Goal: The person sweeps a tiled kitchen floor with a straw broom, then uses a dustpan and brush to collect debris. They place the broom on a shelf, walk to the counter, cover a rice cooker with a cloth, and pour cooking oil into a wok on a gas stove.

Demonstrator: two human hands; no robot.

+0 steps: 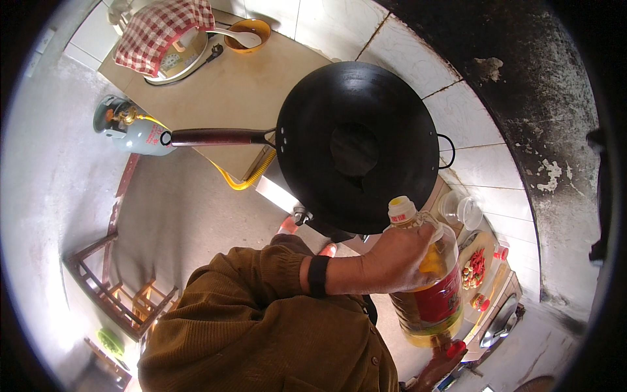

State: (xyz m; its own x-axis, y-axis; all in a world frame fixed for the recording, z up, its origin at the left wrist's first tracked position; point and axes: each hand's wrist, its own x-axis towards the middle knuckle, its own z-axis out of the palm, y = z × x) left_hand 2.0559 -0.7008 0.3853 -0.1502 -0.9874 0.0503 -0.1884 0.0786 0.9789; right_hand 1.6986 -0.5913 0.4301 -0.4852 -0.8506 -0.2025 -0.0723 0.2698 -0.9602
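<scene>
My left hand [399, 259], with a black band [318, 275] at the wrist, grips the upper part of a large clear plastic bottle of yellow oil [438, 306]. Its white neck [401, 211] is uncapped and points towards the wok. Lower right, my right hand [436, 367] is at the base of the bottle, with a red cap [456, 349] at its fingers; part of this hand is hidden. Beyond the neck sits a black wok [355, 147] with a wooden handle [215, 137] and a small loop handle [447, 151]. A darker patch shows at the wok's bottom.
Under the wok is a stove with a knob [302, 215]. Right of the bottle, a cutting board [485, 243] bears chopped red peppers [474, 269], near clear plastic containers [459, 209] and a pot lid [498, 323]. An orange bowl [248, 34] with a spoon, and a gas cylinder [139, 134], are upper left.
</scene>
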